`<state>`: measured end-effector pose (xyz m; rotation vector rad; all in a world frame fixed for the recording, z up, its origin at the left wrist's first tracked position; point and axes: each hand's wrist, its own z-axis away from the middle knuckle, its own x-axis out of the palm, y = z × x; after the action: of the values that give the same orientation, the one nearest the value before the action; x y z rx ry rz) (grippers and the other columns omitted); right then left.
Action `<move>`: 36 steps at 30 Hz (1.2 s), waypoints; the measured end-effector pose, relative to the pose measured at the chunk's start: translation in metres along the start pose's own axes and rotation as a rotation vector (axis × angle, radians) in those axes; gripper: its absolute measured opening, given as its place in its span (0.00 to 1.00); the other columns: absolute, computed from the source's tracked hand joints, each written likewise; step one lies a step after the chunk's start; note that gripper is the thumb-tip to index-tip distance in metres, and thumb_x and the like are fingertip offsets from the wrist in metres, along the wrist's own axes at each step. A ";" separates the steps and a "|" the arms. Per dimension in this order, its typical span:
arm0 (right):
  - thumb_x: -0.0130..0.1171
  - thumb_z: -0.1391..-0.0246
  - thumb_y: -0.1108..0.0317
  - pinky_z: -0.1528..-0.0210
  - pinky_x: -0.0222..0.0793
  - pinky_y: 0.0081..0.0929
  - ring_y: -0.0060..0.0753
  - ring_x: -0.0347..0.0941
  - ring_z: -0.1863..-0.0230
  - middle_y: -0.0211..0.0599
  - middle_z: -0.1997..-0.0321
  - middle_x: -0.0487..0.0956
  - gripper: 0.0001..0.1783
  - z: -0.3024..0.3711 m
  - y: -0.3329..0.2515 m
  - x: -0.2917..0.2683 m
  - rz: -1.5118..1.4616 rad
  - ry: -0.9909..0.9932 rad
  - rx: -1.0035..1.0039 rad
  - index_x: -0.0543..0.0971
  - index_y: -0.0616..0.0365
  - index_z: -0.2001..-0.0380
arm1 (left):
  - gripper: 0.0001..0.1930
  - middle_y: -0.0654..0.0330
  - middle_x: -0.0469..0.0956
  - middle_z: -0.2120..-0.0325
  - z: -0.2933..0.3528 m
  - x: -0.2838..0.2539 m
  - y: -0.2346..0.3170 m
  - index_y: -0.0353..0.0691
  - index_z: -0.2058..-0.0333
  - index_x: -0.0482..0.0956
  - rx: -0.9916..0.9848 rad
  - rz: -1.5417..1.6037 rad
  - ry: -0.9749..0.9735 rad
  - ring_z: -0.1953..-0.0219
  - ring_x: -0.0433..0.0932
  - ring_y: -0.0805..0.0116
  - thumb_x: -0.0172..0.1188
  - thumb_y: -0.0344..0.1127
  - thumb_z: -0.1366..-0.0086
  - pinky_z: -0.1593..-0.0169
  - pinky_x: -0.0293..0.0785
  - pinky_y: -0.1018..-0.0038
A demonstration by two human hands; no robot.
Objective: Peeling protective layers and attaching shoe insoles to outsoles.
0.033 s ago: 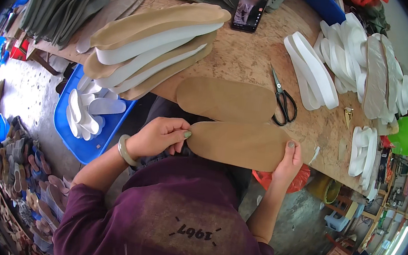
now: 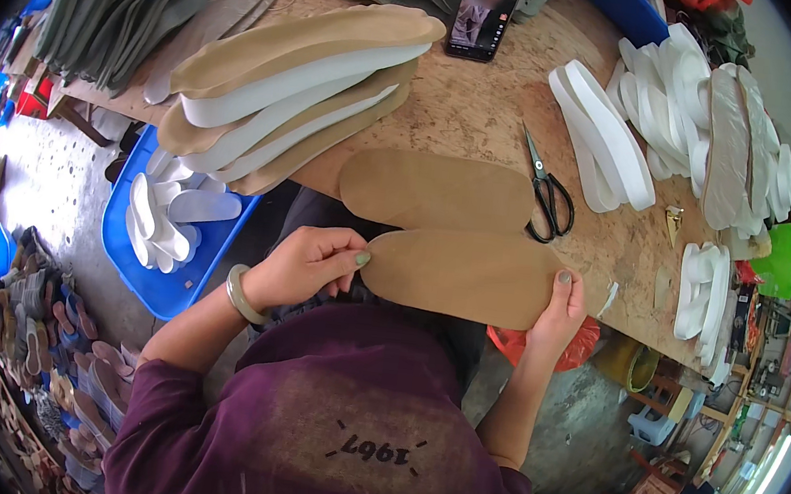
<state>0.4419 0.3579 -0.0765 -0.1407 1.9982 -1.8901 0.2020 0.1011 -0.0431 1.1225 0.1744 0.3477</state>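
Note:
A tan insole (image 2: 460, 275) is stretched level between my two hands at the table's near edge. My left hand (image 2: 312, 262) pinches its left end between thumb and fingers. At the opposite end my right hand (image 2: 559, 308) grips it, thumb on top and fingers beneath. Just beyond lies a second tan insole (image 2: 435, 191), flat on the wooden table (image 2: 487, 107). Black-handled scissors (image 2: 546, 188) rest to its right, blades pointing away from me. Up and left sits a stack of tan-topped white soles (image 2: 310, 55).
White soles (image 2: 609, 139) are piled at the right, beside a phone (image 2: 484, 15) farther back. Grey insoles (image 2: 129, 26) stand bunched at the far left. A blue bin (image 2: 164, 295) below the table holds white pieces. A red plastic bag (image 2: 559, 346) hangs near my right forearm.

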 end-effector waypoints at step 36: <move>0.56 0.35 0.60 0.52 0.72 0.26 0.27 0.75 0.57 0.38 0.55 0.79 0.19 -0.080 -0.079 -0.004 -0.255 0.239 -0.469 0.76 0.65 0.51 | 0.23 0.48 0.79 0.56 -0.029 -0.007 0.035 0.38 0.44 0.69 0.471 -0.363 -0.102 0.54 0.79 0.49 0.60 0.29 0.39 0.53 0.75 0.65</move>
<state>0.4037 0.4275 0.0029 -0.3213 2.6749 -1.5985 0.1798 0.1367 -0.0241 1.5369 0.3767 -0.0836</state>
